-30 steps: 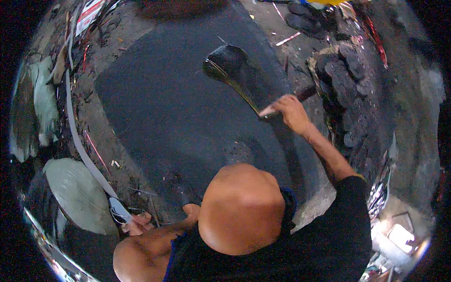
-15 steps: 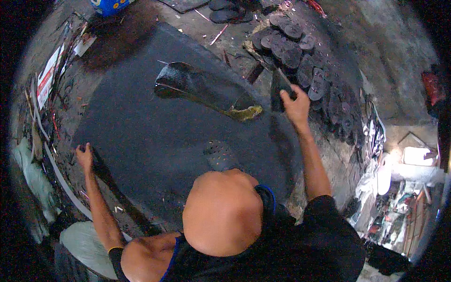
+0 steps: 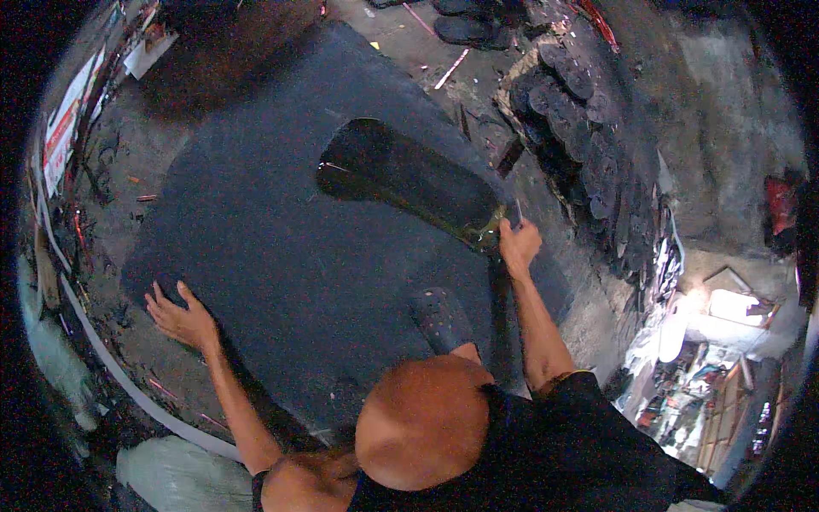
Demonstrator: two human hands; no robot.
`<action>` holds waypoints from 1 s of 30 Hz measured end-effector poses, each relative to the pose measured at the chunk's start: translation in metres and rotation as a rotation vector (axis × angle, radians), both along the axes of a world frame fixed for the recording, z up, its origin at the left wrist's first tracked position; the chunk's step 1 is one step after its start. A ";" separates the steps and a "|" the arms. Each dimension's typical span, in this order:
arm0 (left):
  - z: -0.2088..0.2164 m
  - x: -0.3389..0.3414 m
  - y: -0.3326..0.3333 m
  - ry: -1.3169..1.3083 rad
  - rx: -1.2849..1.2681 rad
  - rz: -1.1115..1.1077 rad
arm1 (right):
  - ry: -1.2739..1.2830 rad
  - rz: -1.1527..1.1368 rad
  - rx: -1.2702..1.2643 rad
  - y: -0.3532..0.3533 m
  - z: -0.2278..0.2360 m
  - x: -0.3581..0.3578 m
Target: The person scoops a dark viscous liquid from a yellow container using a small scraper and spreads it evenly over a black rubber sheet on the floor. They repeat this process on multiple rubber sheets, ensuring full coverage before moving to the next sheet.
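Note:
A large dark flat sheet covers the ground in front of me. On it rests a long, glossy black, trough-like piece, wide and rounded at its left end, with a yellowish-green patch at its narrower right end. My right hand is closed right beside that end, around a thin blade-like tool whose tip points away from me; the fingers hide most of it. Over the sheet's left part, my left hand is open with its fingers spread. Nothing is in it.
A perforated dark shoe stands on the sheet's near part, below a bare knee. Beyond the right edge lie several piled dark sole-shaped pieces. A pale curved strip runs along the left. Small scraps litter the ground.
My right hand has come nearer, to the black piece's narrow end. My left hand has gone from pinched fingers at the sheet's left edge to spread fingers. The whole view has shifted.

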State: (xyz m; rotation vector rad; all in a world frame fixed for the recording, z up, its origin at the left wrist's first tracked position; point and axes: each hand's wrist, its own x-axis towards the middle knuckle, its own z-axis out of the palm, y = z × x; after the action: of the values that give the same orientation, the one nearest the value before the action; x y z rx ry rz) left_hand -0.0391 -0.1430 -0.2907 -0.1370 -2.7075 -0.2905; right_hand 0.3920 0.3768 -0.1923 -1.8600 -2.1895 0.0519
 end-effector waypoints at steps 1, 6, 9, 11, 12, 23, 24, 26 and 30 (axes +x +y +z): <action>0.017 -0.001 -0.015 0.015 -0.050 0.016 | 0.044 0.039 -0.073 -0.007 0.005 -0.052; 0.033 0.010 0.026 -0.059 -0.019 -0.024 | -0.036 0.137 0.017 0.018 0.019 -0.166; 0.033 0.010 0.023 -0.083 -0.029 0.007 | 0.032 0.190 -0.006 0.034 0.011 -0.250; 0.042 0.013 0.026 -0.081 -0.017 0.026 | 0.104 0.224 -0.096 0.031 0.024 -0.308; 0.045 0.013 0.026 -0.100 0.008 0.023 | 0.135 0.243 -0.143 0.031 0.027 -0.331; 0.053 0.011 0.036 -0.147 0.026 0.037 | 0.159 0.459 -0.013 0.080 0.014 -0.545; 0.054 0.009 0.037 -0.139 0.032 0.033 | 0.162 0.506 -0.015 0.078 0.015 -0.557; 0.054 0.011 0.034 -0.136 0.032 0.020 | 0.158 0.592 -0.024 0.068 0.016 -0.569; 0.054 0.011 0.028 -0.146 0.004 0.028 | -0.182 0.708 -0.115 0.070 0.044 -0.568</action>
State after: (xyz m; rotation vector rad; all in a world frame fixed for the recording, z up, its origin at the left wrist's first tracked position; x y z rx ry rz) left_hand -0.0285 -0.1152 -0.2363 -0.0790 -2.8509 -0.3087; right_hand -0.1761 0.4464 -0.1481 -1.0760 -2.9152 0.1506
